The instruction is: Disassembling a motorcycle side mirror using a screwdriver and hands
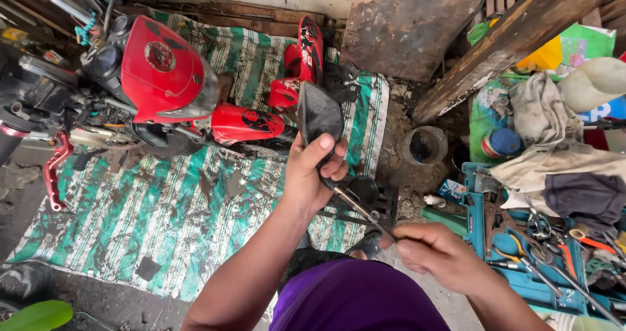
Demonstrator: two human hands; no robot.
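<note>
Left hand (312, 174) grips mirror (319, 115), right hand (435, 253) pinches stem (357, 207)

A small blue and white box (450, 190) lies on the ground left of the blue toolbox (521, 282). Behind it stands 1 round tin (501, 143) with a blue lid. Yellow and green bags (562, 49) sit at top right.
</note>
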